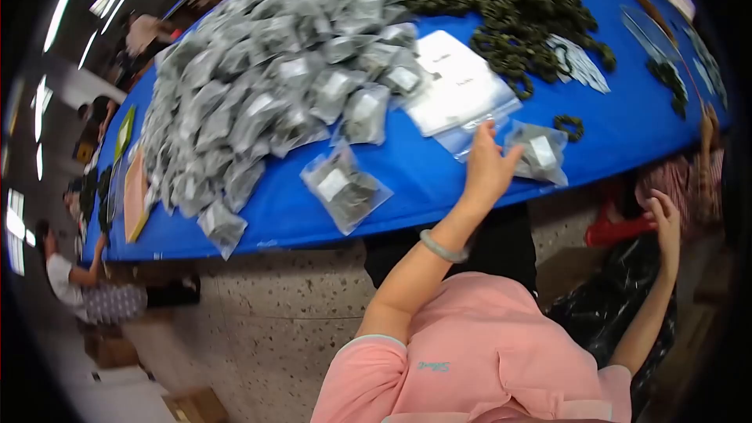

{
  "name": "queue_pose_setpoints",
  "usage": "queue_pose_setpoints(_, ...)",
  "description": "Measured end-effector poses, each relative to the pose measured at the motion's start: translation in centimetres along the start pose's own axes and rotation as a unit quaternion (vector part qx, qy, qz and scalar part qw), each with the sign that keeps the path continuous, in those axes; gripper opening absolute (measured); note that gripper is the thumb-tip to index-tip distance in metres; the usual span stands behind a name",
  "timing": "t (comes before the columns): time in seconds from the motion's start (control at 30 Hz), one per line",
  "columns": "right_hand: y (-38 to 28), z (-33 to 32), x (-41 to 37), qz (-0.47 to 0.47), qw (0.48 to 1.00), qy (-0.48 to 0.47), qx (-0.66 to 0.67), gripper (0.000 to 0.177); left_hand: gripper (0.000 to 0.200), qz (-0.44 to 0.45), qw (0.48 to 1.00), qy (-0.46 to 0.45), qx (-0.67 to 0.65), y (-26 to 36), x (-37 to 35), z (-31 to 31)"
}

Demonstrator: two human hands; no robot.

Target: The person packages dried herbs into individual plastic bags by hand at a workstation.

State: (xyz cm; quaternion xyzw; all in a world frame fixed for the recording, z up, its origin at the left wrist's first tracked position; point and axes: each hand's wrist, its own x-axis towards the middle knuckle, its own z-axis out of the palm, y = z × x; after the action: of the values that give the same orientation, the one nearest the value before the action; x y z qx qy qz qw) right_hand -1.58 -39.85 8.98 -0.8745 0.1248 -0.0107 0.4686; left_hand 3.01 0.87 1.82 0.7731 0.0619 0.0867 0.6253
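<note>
My left hand [487, 166], a pale bangle on its wrist, reaches over the table edge. Its fingertips touch the near edge of a stack of flat clear plastic bags [458, 82], with thumb and fingers apart. Beside the thumb lies a filled plastic bag [540, 153] with a white label. A dark green ring-shaped piece [569, 128] sits just beyond that bag. My right hand [666, 223] is raised off to the right, past the table edge, fingers loosely spread with nothing visible in them. Another filled bag [345, 188] lies alone left of my left hand.
A large heap of filled, labelled bags [274, 70] covers the left of the blue table [423, 180]. Dark green rings [501, 0] are piled at the back, with a pale glove [580, 63] beside them. Black plastic [619, 298] hangs below right. Other people sit around.
</note>
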Motion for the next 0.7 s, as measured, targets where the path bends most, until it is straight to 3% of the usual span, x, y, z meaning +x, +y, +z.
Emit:
queue_pose_setpoints(0.03, -1.4, 3.7, 1.9, -0.016, 0.997, -0.056, 0.047, 0.037, 0.071, 0.005, 1.0, -0.001, 0.013, 0.3, 0.2, 0.1)
queue_pose_setpoints(0.1, -7.2, 12.6, 2.3, -0.074, 0.993, -0.088, 0.002, 0.041, 0.079, 0.01, 0.999, 0.007, 0.046, -0.8, 0.8, 1.0)
queue_pose_setpoints(0.17, -10.1, 18.2, 3.3, -0.021, 0.993, -0.111, -0.021, 0.046, 0.083, 0.033, 0.997, 0.028, 0.064, 0.0, 0.6, 1.2)
queue_pose_setpoints(0.2, -9.7, 20.0, 4.2, -0.036, 0.993, -0.114, -0.02, 0.046, 0.085, -0.019, 0.999, -0.032, 0.031, 1.5, 0.3, 0.3)
queue_pose_setpoints(0.33, -6.1, 24.9, 7.9, -0.109, 0.987, -0.099, 0.058, 0.051, 0.075, -0.051, 0.998, -0.04, -0.006, -1.1, 0.5, 2.2)
queue_pose_setpoints(0.43, -10.1, 25.0, 8.0, -0.094, 0.967, -0.155, 0.181, 0.046, 0.064, -0.05, 0.991, -0.08, -0.098, -1.7, 2.2, -0.2)
queue_pose_setpoints(0.47, -11.6, 25.0, 7.4, -0.078, 0.95, -0.184, 0.238, 0.044, 0.056, -0.021, 0.991, -0.042, -0.129, -3.0, 4.8, -0.5)
queue_pose_setpoints(0.5, -13.0, 25.0, 6.7, -0.061, 0.93, -0.212, 0.293, 0.042, 0.063, 0.023, 0.994, -0.015, -0.104, -2.6, 8.0, -2.9)
queue_pose_setpoints(0.53, -14.8, 25.3, 6.1, -0.057, 0.931, -0.21, 0.292, 0.042, 0.07, 0.017, 0.984, 0.033, -0.171, 2.0, 9.2, -7.4)
queue_pose_setpoints(0.57, -17.0, 25.9, 5.4, -0.115, 0.94, -0.181, 0.266, 0.041, 0.077, 0.011, 0.968, 0.083, -0.237, 7.0, 9.8, -11.9)
queue_pose_setpoints(0.6, -18.2, 26.5, 4.6, -0.173, 0.944, -0.151, 0.238, 0.041, 0.088, 0.049, 0.964, 0.163, -0.203, 10.2, 10.2, -14.6)
queue_pose_setpoints(0.63, -18.4, 27.3, 3.9, -0.198, 0.938, -0.188, 0.215, 0.039, 0.092, 0.113, 0.957, 0.233, -0.132, 9.2, 12.3, -16.6)
queue_pose_setpoints(0.67, -18.3, 28.1, 3.7, -0.226, 0.929, -0.221, 0.192, 0.038, 0.089, 0.102, 0.955, 0.271, -0.059, 10.2, 11.7, -18.3)
queue_pose_setpoints(0.7, -17.7, 28.7, 3.3, -0.228, 0.93, -0.216, 0.194, 0.038, 0.088, 0.112, 0.961, 0.25, 0.019, 9.7, 10.5, -20.0)
